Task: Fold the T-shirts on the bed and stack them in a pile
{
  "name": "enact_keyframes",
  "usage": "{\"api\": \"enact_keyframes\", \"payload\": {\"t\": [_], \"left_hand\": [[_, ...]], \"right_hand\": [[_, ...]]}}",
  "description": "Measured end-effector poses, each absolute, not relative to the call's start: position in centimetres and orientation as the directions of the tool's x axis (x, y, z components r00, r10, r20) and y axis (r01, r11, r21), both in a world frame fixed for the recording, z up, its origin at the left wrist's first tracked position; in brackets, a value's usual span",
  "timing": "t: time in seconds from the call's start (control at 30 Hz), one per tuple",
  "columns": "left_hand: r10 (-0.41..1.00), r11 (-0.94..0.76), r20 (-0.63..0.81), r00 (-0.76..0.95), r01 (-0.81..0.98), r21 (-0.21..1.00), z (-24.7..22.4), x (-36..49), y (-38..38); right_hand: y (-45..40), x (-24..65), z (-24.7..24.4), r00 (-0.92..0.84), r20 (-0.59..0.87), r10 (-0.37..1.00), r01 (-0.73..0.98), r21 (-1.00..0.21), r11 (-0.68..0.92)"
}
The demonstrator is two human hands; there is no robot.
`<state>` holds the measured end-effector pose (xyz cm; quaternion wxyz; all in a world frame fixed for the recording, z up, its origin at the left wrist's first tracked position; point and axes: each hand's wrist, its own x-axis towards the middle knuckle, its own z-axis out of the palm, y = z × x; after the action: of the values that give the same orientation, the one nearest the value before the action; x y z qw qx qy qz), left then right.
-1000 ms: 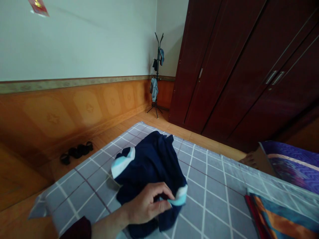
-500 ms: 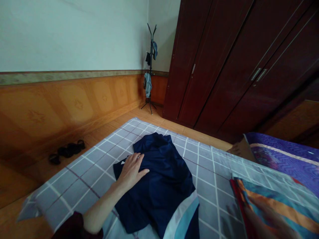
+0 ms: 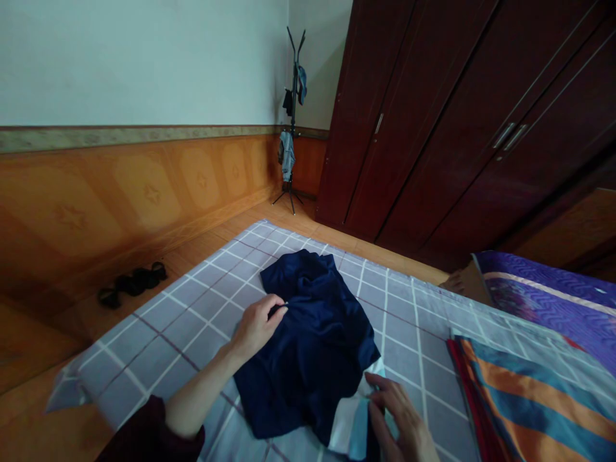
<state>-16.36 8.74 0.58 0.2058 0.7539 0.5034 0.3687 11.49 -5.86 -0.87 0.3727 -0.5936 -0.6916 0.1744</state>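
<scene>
A navy garment (image 3: 312, 346) with a white and light-blue striped part (image 3: 347, 423) lies wrinkled on the bed; its exact kind is not clear. My left hand (image 3: 262, 324) pinches a fold of its fabric near the middle of the left side, thumb and fingertips together. At the lower right, my right hand (image 3: 399, 417) has its fingers closed over the striped part, which bunches up under them. Part of the stripe is hidden behind that hand.
A grey checked sheet (image 3: 192, 308) covers the bed. Folded orange, teal and red cloth (image 3: 534, 398) lies at right, near a purple quilted item (image 3: 543, 289). Beyond are a coat rack (image 3: 293, 115), a dark wardrobe (image 3: 409, 128) and black shoes (image 3: 132, 282) on the floor.
My right hand has come left from the striped cloth onto the garment's striped part. My left hand has gone from lying flat to pinching the fabric. The garment has wrinkled more.
</scene>
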Motion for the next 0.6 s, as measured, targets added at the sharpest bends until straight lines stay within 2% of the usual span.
{"api": "enact_keyframes", "payload": {"t": [0.07,0.13,0.2,0.27,0.3,0.37,0.43,0.5,0.6], "left_hand": [[0.897,-0.408,0.421,0.134,0.615,0.675,0.0,-16.7,9.4],[0.836,-0.487,0.539,0.103,0.591,0.643,-0.2,-16.9,9.3],[0.748,-0.616,0.643,0.165,0.533,0.58,0.0,-16.6,8.6],[0.668,-0.733,0.669,0.327,0.445,0.514,0.3,-16.1,7.5],[0.634,-0.772,0.638,0.437,0.403,0.492,0.4,-15.8,7.0],[0.573,-0.809,0.494,0.654,0.355,0.469,0.3,-15.0,6.1],[0.529,-0.812,0.313,0.789,0.363,0.457,0.0,-14.3,5.7],[0.519,-0.799,0.197,0.832,0.39,0.458,-0.6,-13.8,5.6],[0.579,-0.746,0.168,0.798,0.437,0.502,-1.3,-13.2,5.9]], "right_hand": [[-5.2,11.5,1.6,0.169,0.141,0.976,0.392,-0.918,0.065],[-4.2,11.4,4.3,0.309,-0.043,0.95,-0.001,-0.999,-0.045],[-2.6,11.3,6.5,0.387,-0.195,0.901,-0.329,-0.942,-0.063],[-0.8,10.9,7.7,0.396,-0.31,0.864,-0.513,-0.855,-0.071],[0.1,10.8,7.9,0.395,-0.351,0.849,-0.569,-0.819,-0.075],[1.8,10.6,7.6,0.39,-0.415,0.822,-0.638,-0.766,-0.084],[3.2,10.6,6.6,0.412,-0.414,0.812,-0.629,-0.774,-0.075],[4.2,11.1,5.3,0.5,-0.32,0.805,-0.507,-0.862,-0.027],[5.2,12.2,3.5,0.611,-0.147,0.778,-0.28,-0.959,0.039]]}}
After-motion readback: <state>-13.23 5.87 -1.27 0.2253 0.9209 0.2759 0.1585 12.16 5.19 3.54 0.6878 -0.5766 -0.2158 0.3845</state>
